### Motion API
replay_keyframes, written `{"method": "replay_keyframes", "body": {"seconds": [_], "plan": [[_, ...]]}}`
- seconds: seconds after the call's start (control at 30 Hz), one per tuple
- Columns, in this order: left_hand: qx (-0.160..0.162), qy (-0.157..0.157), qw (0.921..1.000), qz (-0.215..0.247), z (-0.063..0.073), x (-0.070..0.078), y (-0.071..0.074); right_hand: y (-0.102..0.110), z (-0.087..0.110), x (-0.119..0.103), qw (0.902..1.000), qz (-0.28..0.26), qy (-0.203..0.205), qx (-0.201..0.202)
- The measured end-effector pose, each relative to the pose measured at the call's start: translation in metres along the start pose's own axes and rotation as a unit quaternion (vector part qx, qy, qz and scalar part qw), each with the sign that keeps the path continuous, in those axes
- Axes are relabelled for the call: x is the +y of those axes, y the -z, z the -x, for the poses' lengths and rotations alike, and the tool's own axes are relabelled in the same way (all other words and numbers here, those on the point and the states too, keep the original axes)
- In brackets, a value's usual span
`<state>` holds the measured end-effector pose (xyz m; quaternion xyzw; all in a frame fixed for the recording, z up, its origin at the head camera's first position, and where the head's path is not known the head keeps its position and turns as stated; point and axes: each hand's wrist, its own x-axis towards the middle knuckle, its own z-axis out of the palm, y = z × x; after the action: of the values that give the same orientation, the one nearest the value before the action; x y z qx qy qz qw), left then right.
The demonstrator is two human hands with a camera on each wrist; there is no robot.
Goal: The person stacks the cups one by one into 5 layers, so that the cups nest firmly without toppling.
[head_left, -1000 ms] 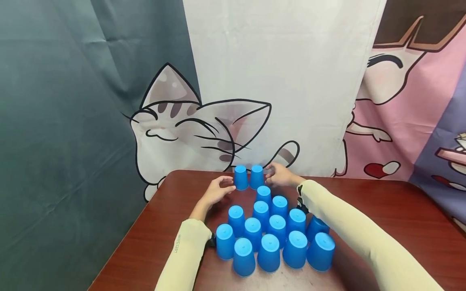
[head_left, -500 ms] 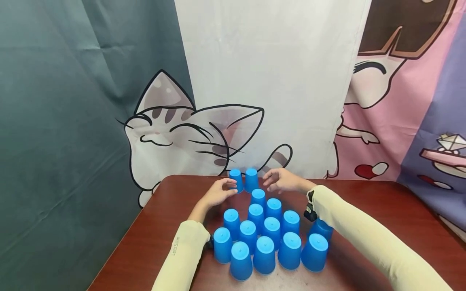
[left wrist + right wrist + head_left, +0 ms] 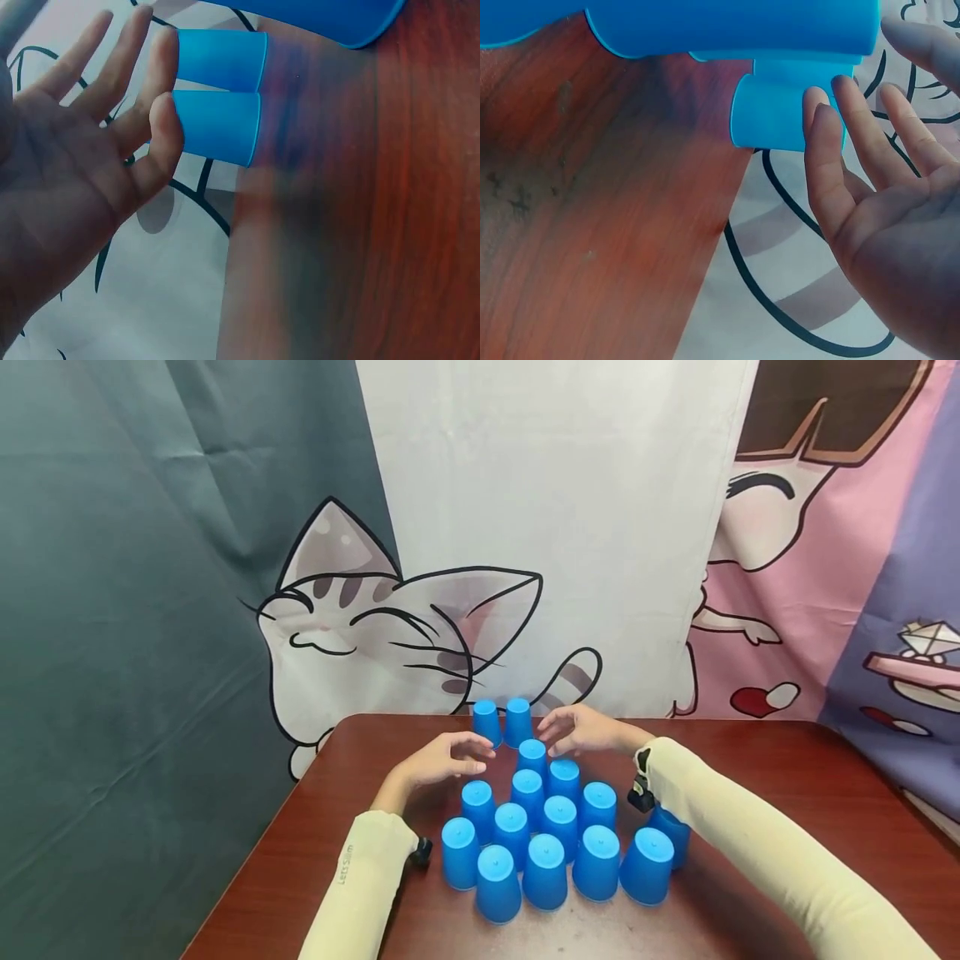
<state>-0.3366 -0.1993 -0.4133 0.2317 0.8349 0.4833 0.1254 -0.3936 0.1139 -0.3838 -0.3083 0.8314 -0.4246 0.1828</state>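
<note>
Two upside-down blue cups, a left one (image 3: 486, 718) and a right one (image 3: 518, 723), stand side by side at the table's far edge. In front of the left cup, overlapping it in the head view, is my left hand (image 3: 442, 759), its fingers loosely bent around nothing. My right hand (image 3: 588, 729) hovers just right of the right cup, fingers spread and holding nothing. Both wrist views show the palm (image 3: 67, 172) and the palm (image 3: 907, 240) bare. A nearer inverted cup (image 3: 532, 758) stands between the hands, heading a group of several more in staggered rows.
The front row includes a cup (image 3: 498, 885) and another cup (image 3: 647, 867) at its right end. One cup (image 3: 670, 835) is partly hidden by the right sleeve (image 3: 765, 835). A printed cloth (image 3: 615, 527) hangs right behind the brown table (image 3: 750, 768).
Both hands have drawn away from the two far cups. The left hand came nearer and lower, while the right moved slightly nearer. The cups keep their arrangement as the head view shifts.
</note>
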Motion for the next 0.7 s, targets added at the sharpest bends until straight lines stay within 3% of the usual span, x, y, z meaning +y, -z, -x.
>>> {"method": "replay_keyframes", "body": {"seconds": [0.17, 0.37, 0.7], "plan": [[-0.066, -0.018, 0.9974, 0.024, 0.004, -0.002, 0.000, -0.006, 0.001, 0.000, 0.9999, 0.011, 0.010, -0.006], [-0.155, -0.029, 0.9865, 0.044, 0.003, 0.000, 0.003, -0.010, -0.001, -0.001, 0.9994, 0.028, 0.020, 0.002], [-0.206, -0.028, 0.9774, 0.038, 0.005, -0.002, 0.003, -0.019, -0.004, -0.002, 0.9991, 0.040, -0.005, 0.013]]}}
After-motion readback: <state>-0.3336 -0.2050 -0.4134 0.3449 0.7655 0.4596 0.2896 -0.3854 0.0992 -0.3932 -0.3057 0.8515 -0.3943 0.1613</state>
